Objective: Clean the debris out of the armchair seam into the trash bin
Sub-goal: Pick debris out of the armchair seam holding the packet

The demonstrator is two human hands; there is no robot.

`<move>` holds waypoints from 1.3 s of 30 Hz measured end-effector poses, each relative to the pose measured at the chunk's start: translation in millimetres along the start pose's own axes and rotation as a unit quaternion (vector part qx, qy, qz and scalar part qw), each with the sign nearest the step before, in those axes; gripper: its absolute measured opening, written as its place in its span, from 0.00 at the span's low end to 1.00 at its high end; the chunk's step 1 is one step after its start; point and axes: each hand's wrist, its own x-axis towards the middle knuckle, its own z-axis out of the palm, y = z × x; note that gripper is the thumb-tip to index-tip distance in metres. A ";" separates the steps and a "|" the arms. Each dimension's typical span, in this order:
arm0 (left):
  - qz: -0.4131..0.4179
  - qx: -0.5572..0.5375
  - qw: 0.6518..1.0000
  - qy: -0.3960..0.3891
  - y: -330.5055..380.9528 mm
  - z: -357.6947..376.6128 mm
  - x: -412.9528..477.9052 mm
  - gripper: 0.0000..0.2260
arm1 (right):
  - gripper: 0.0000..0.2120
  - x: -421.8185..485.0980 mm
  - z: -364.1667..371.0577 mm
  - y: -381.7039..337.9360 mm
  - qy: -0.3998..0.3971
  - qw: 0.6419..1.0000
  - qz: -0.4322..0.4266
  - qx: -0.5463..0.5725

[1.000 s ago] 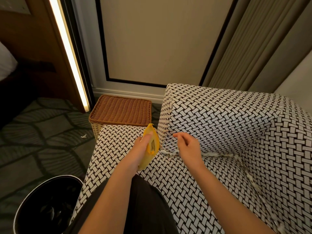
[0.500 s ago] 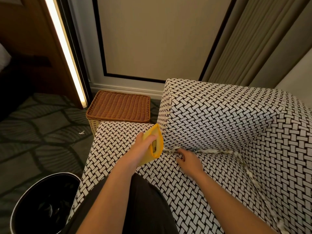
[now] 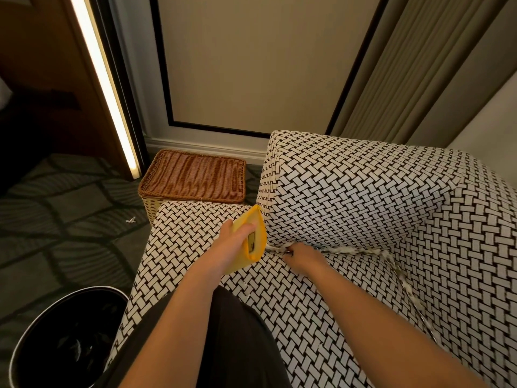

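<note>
Two grips: the left grip (image 3: 237, 246) is curled round a yellow pouch (image 3: 256, 233), its mouth turned toward the seam. The right grip (image 3: 303, 256) lies knuckles-up on the armchair (image 3: 195, 233) seat with its fingertips (image 3: 288, 251) tucked into the seam. Whether they have a shred pinched, I cannot tell.
Debris: pale shreds (image 3: 349, 250) lie packed along the seam where the seat meets the armrest (image 3: 349, 191), then turn the corner and run on down the back seam.
Debris to grip: the nearest shreds are touching or just beside the right fingertips, and a short strand shows between them and the pouch mouth. The bulk lies beyond the right grip, farther from the pouch.
Handling: the shreds look light, soft and loose, likely to pull apart and cling to the weave. Small tufts pinched at the seam line, or raked along it toward the pouch, should come away more cleanly than one big grab.
Trash bin: the black bin (image 3: 42, 340) stands on the carpet to the left of the seat front, well apart from the seam, with a few pale bits inside.
Risk: loose bits may drop on the way over. One pale scrap (image 3: 130, 219) already lies on the carpet near a wicker basket (image 3: 193, 177).
</note>
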 end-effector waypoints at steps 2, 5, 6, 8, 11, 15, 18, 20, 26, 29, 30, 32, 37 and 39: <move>0.003 0.003 1.000 0.003 0.2 -0.8 -0.5 0.33 | 0.18 -0.7 -3.5 -3.7 -0.019 1.000 0.011 -0.009; 0.008 0.004 1.000 0.010 1.9 -2.1 -5.1 0.33 | 0.17 -3.7 -5.3 -7.6 -0.036 0.999 0.020 -0.002; 0.014 0.007 1.000 0.015 3.1 -3.0 -8.3 0.33 | 0.18 -5.6 -5.8 -7.5 -0.031 0.999 0.021 0.008; 0.021 0.013 0.999 0.020 3.6 -2.1 -12.2 0.33 | 0.19 -5.7 -2.4 -2.4 -0.010 0.999 0.014 0.038; 0.042 -0.003 0.999 0.033 1.9 -3.1 -13.3 0.33 | 0.15 -10.7 2.2 3.3 0.030 0.996 -0.008 0.080; 0.047 -0.017 0.997 0.058 2.3 -2.8 -15.6 0.33 | 0.12 -20.4 13.3 4.6 0.109 0.991 -0.020 0.071; 0.059 0.005 0.997 0.053 3.4 -1.4 -19.9 0.33 | 0.12 -27.5 17.1 4.5 0.147 0.987 -0.029 0.049; 0.072 0.019 0.996 0.038 3.1 0.0 -21.4 0.34 | 0.12 -27.7 18.2 6.4 0.153 0.986 -0.046 0.039; 0.098 0.058 0.994 0.002 4.5 6.3 -28.2 0.36 | 0.10 -47.7 22.6 3.1 0.167 0.933 -0.087 0.306; 0.085 0.060 0.995 0.005 5.4 10.5 -22.8 0.33 | 0.11 -75.8 6.2 -20.9 0.202 0.857 -0.095 0.464; 0.080 0.064 0.995 0.010 5.8 11.3 -20.2 0.32 | 0.11 -85.5 -1.1 -29.7 0.210 0.835 -0.109 0.497; 0.071 0.060 0.996 0.006 5.4 12.8 -14.5 0.36 | 0.11 -103.8 -14.8 -44.3 0.219 0.804 -0.148 0.532; 0.074 0.037 0.996 -0.014 -11.2 12.5 12.3 0.48 | 0.11 -125.0 -31.6 -63.1 0.249 0.795 -0.194 0.519; 0.078 0.039 0.996 -0.011 -11.4 12.9 12.9 0.51 | 0.11 -126.7 -32.8 -64.8 0.256 0.806 -0.205 0.493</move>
